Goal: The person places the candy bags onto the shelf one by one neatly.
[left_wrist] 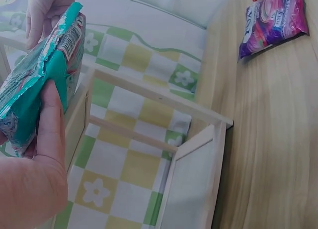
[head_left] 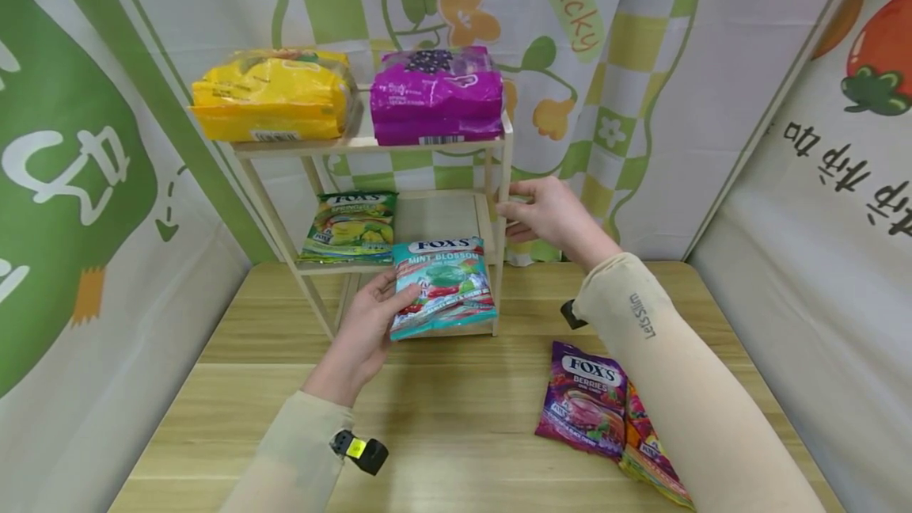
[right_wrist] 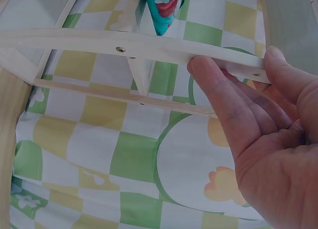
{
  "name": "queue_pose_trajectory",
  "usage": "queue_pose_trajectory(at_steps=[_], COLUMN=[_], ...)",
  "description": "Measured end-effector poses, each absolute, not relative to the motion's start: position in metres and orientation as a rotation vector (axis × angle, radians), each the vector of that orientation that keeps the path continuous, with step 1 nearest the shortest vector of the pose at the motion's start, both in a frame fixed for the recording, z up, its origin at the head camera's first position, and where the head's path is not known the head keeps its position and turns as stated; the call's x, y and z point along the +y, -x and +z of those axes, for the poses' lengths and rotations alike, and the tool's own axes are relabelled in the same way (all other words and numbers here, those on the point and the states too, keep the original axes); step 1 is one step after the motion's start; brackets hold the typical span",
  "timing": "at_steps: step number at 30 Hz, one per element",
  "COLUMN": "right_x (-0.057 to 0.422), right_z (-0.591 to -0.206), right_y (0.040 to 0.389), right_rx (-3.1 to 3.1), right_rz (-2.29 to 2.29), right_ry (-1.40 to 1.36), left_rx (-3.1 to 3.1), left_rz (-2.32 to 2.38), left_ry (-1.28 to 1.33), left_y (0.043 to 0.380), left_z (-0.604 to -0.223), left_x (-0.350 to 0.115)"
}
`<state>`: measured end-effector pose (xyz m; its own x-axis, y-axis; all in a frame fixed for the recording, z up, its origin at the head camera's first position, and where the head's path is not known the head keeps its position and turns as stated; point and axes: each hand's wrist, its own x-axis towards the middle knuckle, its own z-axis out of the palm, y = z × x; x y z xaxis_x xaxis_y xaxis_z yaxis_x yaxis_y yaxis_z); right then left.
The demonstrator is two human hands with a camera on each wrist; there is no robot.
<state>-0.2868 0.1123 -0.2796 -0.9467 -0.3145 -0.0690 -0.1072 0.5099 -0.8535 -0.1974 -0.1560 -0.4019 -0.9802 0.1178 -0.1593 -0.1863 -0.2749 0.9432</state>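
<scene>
My left hand (head_left: 365, 332) holds a teal bag of Fox's Mint Blossom candy (head_left: 456, 285), thumb on its front. It is tilted, label up, at the front of a wooden shelf rack's (head_left: 501, 275) middle tier. In the left wrist view the same candy bag (left_wrist: 54, 67) appears edge-on. My right hand (head_left: 552, 216) grips the rack's right front post; the right wrist view shows the thumb and fingers on opposite sides of this post (right_wrist: 164, 51). Beside the teal bag, a green Fox's candy bag (head_left: 354, 226) lies on the middle tier.
On the top tier sit a yellow package (head_left: 271, 97) and a purple package (head_left: 438, 97). A purple Fox's Berries bag (head_left: 584, 402) lies on the wooden table (head_left: 456, 418) at right, next to an orange-and-red bag (head_left: 651, 450) partly hidden by my right arm. Printed curtains surround the table.
</scene>
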Motion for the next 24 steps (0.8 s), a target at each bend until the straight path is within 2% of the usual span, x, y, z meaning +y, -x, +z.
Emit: queue_pose_trajectory(at_steps=[24], right_x=[0.1110], right_z=[-0.2798], right_y=[0.2874], right_rx=[2.514], right_rz=[-1.436], right_ry=[0.362], left_rx=[1.418], left_rz=[2.587], left_ry=[0.066], left_y=[0.1924], left_z=[-0.3965], left_x=[-0.1522])
